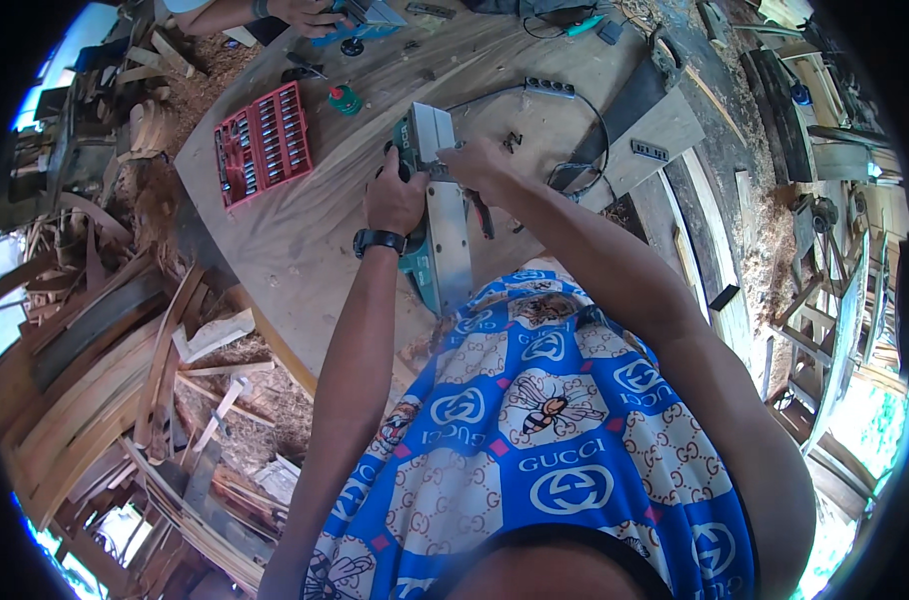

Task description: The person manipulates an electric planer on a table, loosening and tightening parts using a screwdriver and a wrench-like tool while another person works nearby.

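A teal electric planer (448, 235) lies on its side on the wooden table, its flat metal sole turned up and to the right. My left hand (396, 202), with a dark watch at the wrist, is wrapped round the planer's body. The fingertips of my right hand (478, 168) are drawn together at the gap in the sole, near the cutter. What they hold, if anything, is hidden. A tool with a red and black handle (486, 217) lies just below my right hand. Small dark parts (513, 142) lie to its right.
A red socket set (265, 147) and a green bottle (345, 100) stand at left on the table (345, 235). A power strip (551, 88), cables and a handsaw (640, 105) lie right. Another person's hand (312, 14) works on a blue tool far left. Wood scraps surround the table.
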### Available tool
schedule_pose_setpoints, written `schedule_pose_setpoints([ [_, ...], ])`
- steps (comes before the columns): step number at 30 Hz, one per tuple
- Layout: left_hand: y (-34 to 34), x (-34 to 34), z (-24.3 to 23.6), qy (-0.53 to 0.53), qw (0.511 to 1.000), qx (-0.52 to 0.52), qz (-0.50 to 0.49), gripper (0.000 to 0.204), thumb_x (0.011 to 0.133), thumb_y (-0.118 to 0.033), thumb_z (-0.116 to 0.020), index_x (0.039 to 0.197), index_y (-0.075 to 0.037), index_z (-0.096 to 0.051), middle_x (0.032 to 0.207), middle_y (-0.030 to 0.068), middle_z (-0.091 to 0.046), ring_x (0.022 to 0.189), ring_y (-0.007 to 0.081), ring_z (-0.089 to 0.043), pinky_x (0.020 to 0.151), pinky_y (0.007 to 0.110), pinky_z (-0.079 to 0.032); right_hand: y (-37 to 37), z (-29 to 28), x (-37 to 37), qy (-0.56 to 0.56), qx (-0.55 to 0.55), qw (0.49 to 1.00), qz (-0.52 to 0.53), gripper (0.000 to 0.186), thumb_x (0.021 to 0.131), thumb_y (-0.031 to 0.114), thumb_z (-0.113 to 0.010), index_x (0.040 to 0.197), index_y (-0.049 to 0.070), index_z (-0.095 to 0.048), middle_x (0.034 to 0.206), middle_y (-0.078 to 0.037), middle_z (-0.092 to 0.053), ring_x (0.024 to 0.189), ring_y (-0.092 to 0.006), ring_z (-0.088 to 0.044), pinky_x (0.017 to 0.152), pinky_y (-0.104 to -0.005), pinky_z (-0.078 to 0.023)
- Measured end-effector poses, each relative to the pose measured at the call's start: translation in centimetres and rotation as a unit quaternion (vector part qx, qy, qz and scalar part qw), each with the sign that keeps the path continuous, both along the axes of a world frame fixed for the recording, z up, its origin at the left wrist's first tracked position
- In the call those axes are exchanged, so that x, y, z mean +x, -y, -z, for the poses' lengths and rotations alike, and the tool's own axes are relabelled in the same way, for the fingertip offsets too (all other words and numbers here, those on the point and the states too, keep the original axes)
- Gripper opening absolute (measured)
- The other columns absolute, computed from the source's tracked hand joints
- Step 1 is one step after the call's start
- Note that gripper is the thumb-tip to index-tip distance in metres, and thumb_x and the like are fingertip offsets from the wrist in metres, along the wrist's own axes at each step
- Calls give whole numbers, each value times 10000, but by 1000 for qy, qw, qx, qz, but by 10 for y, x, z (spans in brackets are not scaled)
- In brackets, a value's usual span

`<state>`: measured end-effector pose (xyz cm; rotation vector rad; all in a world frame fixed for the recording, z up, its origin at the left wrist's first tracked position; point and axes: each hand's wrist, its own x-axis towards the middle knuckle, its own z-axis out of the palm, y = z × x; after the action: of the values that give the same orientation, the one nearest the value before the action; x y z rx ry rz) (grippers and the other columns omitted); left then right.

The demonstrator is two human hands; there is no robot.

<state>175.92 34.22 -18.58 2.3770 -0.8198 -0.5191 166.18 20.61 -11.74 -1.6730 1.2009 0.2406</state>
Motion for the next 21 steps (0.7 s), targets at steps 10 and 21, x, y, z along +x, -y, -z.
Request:
schedule_pose_setpoints([
  [10, 0, 0, 0, -21, 1000, 15, 7, 766, 821, -381, -656, 1477, -17, -501, 1095, 307, -703, 1039, 449, -684, 921, 511, -525, 6, 13, 4, -11, 27, 999, -47, 474, 974, 374, -663, 923, -95, -704, 768, -192, -701, 663, -304, -722, 544, -443, -592],
  [21, 8, 0, -15, -46, 997, 56, -4, 804, 833, -429, -665, 1527, -83, -453, 1146, 262, -718, 1081, 448, -680, 958, 529, -522, 1, 33, 8, -31, -116, 989, -80, 537, 967, 468, -614, 1095, -42, -723, 1046, -278, -731, 972, -458, -720, 814, -491, -586],
])
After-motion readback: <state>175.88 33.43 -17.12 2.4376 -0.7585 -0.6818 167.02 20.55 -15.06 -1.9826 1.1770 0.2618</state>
